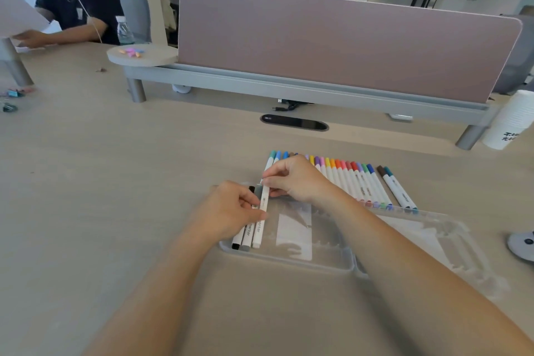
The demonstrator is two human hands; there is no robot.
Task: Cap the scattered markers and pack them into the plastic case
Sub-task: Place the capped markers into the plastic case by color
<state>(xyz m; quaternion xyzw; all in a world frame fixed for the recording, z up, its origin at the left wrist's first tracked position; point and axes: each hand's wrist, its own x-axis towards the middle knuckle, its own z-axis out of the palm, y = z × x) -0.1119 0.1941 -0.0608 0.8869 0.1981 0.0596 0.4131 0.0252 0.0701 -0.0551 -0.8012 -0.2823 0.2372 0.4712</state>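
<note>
Nearest, two bare forearms are seen reaching over the wooden table (86,182) to a clear plastic case (291,263), whose lid (433,243) is laid open flat to its right. At the left end of the case three markers are lined up side by side: a black-capped marker (237,240), a grey-capped marker (246,240) and a white marker (258,235). The white marker is pinched at mid-length by the curled thumb and fingers of the left hand (228,211), and its far end is gripped between the narrowed fingertips of the right hand (291,179). The rest of the case is seen unfilled.

Just beyond the case a row of capped markers (351,179) is laid touching one another on the table, with a further pair of markers (397,189) slightly apart on the right. Farther off, a black cable port (294,123) is set into the table before a pink divider panel (346,46). A stack of paper cups (513,121) is found far right, and a seated person (78,6) far left.
</note>
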